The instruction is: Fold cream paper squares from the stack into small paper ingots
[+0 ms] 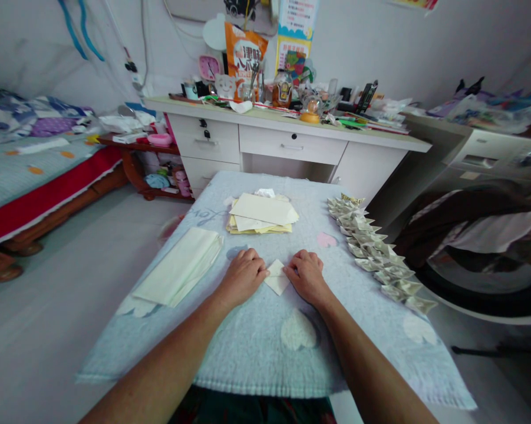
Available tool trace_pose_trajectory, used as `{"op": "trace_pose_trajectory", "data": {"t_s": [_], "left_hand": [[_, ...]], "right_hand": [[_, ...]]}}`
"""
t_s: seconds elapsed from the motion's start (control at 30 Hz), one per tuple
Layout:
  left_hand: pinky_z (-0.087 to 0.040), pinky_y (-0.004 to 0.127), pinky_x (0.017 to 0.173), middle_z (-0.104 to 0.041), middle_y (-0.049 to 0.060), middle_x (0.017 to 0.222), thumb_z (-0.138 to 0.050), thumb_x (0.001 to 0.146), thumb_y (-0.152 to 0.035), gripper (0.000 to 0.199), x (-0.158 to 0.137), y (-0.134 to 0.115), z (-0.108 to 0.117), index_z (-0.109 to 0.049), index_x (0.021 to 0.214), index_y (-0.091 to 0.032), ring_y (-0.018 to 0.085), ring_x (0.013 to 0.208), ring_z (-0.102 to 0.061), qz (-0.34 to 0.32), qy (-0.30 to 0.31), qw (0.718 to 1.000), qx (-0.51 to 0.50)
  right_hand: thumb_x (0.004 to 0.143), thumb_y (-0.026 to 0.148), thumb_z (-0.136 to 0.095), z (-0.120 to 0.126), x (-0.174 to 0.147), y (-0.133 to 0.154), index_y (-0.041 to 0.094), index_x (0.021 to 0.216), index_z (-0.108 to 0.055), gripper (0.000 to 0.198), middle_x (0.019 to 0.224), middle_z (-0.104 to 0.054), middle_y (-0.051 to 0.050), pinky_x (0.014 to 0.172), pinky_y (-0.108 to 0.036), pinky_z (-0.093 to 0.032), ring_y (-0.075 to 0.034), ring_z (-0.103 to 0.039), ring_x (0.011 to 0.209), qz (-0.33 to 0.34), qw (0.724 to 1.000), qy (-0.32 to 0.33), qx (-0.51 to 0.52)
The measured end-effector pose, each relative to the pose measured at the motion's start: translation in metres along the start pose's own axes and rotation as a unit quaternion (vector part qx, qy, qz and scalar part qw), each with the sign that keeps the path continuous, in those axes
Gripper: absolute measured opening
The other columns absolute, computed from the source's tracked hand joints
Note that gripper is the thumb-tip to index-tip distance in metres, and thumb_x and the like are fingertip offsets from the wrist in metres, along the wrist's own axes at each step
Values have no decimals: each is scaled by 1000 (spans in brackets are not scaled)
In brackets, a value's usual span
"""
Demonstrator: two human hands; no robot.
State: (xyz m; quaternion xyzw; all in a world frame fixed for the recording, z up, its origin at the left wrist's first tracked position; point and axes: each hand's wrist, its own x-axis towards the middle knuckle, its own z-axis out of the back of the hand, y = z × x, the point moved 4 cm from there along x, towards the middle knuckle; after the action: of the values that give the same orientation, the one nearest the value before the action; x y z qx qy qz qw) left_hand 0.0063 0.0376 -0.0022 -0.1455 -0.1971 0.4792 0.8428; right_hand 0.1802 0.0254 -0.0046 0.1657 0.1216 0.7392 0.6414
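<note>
A small folded square of pale paper lies on the cloth-covered table, turned so it looks like a diamond. At its left corner, my left hand pinches the edge with curled fingers. My right hand grips the opposite corner in the same way. Beyond the hands sits a stack of cream paper sheets. Left of my left hand is a thick pile of pale folded paper. Rows of folded pointed paper pieces run along the table's right side.
The table wears a light blue cloth with heart shapes. Behind it stands a white desk crowded with jars, bags and small items. A washing machine is close on the right, a bed on the left.
</note>
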Motion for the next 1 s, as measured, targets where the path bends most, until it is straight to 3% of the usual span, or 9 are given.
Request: {"op": "trace_pose_trajectory", "data": {"t_s": [0.7,1.0], "left_hand": [[-36,39,78,-57,8,93,-53,86,-34,21,-1,-4,-2,-63,74,-19,25,94,-49,72,1,993,97],[-34,40,80,-59,7,95,-51,86,-33,21,-2,-6,-2,-64,77,-20,25,96,-49,72,2,992,108]], "right_hand": [[87,35,-56,1,-2,5,19,76,-64,21,98,-56,-8,81,-38,-31,-25,-43,96,-17,999,-20,-35],[87,37,-57,-3,-1,3,20,75,-63,22,97,-56,-8,81,-38,-31,-25,-43,96,-19,999,-23,-37]]}}
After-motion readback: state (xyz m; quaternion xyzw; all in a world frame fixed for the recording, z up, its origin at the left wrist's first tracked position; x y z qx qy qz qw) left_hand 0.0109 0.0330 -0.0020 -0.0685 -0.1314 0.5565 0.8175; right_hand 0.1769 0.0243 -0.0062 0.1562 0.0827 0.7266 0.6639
